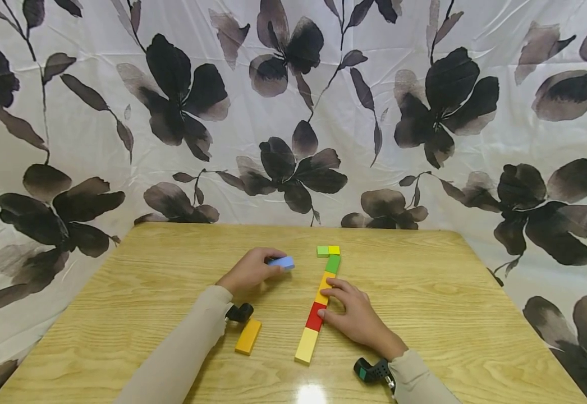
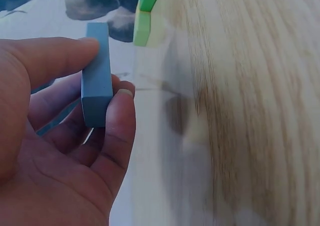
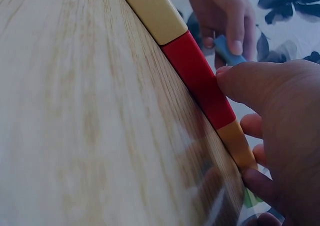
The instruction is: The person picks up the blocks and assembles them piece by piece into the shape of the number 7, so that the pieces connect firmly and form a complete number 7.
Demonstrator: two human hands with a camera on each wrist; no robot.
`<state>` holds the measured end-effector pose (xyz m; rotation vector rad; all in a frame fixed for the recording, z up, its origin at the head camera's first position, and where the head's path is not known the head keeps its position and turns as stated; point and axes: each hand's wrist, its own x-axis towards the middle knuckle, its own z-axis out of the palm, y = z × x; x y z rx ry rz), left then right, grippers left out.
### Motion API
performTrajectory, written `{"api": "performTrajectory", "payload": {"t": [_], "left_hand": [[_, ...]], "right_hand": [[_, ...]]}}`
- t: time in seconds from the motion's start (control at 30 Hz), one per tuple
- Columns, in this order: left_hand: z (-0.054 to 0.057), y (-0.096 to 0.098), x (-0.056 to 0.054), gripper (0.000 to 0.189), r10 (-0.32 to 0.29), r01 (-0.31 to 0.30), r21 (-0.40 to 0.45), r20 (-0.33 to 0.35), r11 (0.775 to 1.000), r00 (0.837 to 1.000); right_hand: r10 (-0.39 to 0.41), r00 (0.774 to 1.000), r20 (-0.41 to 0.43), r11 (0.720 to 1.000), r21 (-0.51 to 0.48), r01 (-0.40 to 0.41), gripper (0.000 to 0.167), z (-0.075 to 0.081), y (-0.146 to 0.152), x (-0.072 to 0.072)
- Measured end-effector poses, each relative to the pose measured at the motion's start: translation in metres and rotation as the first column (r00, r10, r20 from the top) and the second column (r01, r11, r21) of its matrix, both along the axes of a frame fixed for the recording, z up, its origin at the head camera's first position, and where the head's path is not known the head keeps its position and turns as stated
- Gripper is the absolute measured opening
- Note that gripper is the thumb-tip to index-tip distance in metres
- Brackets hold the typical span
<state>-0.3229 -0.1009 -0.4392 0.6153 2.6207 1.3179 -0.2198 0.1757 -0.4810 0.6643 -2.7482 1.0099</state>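
My left hand pinches a blue block, left of the far end of a row of blocks. In the left wrist view the thumb presses one face of it and the fingers curl under the other side. The row runs from a pale yellow block nearest me through a red block, an orange block and a green block. Beyond it sit a bright yellow block and a light green block, side by side. Thumb and fingertips of my right hand rest along the red and orange blocks.
Another orange block lies by itself on the wooden table, close to my left forearm. A white cloth with dark flowers hangs behind the table's far edge. Black wrist cameras sit on both wrists.
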Motion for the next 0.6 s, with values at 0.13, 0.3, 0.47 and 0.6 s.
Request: {"api": "performTrajectory", "payload": {"t": [0.13, 0.3, 0.47, 0.6], "left_hand": [[0.0, 0.004, -0.004, 0.034, 0.007, -0.007, -0.023, 0.002, 1.0, 1.0], [0.0, 0.008, -0.007, 0.035, 0.006, -0.006, -0.036, -0.006, 0.999, 1.0], [-0.002, 0.011, -0.009, 0.035, 0.018, -0.018, -0.012, 0.029, 1.0, 0.999], [-0.003, 0.013, -0.012, 0.035, 0.039, -0.039, 0.003, 0.06, 0.999, 0.997]], "right_hand": [[-0.001, 1.0, 0.011, 1.0, 0.002, 0.001, 0.045, -0.001, 0.001, -0.001], [-0.005, 1.0, 0.026, 1.0, 0.006, 0.005, 0.045, -0.002, 0.002, -0.002], [-0.006, 1.0, 0.018, 1.0, 0.004, 0.006, 0.045, -0.003, 0.003, -0.002], [-0.001, 1.0, 0.014, 1.0, -0.004, 0.002, 0.044, -0.002, 0.002, -0.002]]}}
